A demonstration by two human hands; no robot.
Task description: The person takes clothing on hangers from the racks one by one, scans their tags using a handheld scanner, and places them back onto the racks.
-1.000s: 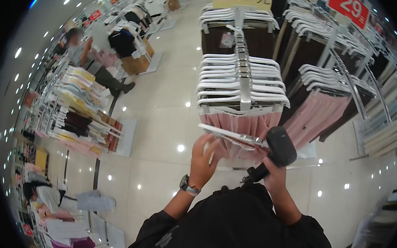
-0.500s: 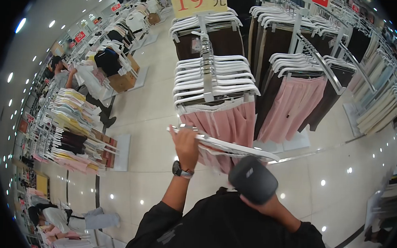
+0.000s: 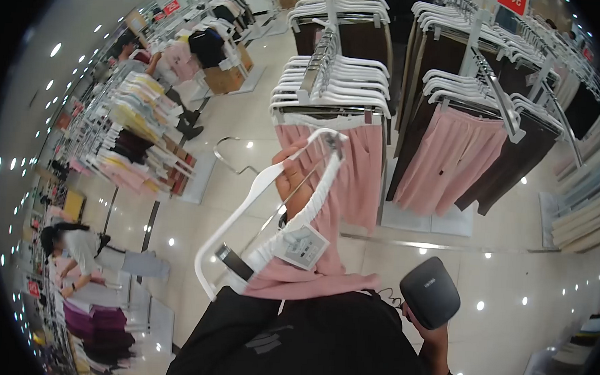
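My left hand (image 3: 297, 184) is closed on a white clothes hanger (image 3: 249, 195) in front of my chest. Pink trousers (image 3: 309, 279) hang from its clips, with the white waistband and a printed tag (image 3: 301, 247) facing up. The hanger is tilted, its metal hook pointing left. In my right hand (image 3: 434, 337) is a dark grey handheld device (image 3: 430, 293) with a rounded, flat head; its exact kind I cannot make out. A coiled cord shows beside it. The head hides most of that hand's fingers.
Ahead stands a rack rail (image 3: 312, 76) with several white hangers and pink trousers (image 3: 358, 170). To its right, more pink trousers (image 3: 451, 158) and dark ones hang. At left, a person (image 3: 83, 254) bends at a clothes rack; another person (image 3: 127, 49) stands farther back.
My left hand has turned the hanger from nearly level to steeply tilted and brought the trousers towards my chest. The device in my right hand has moved right and down, away from the trousers.
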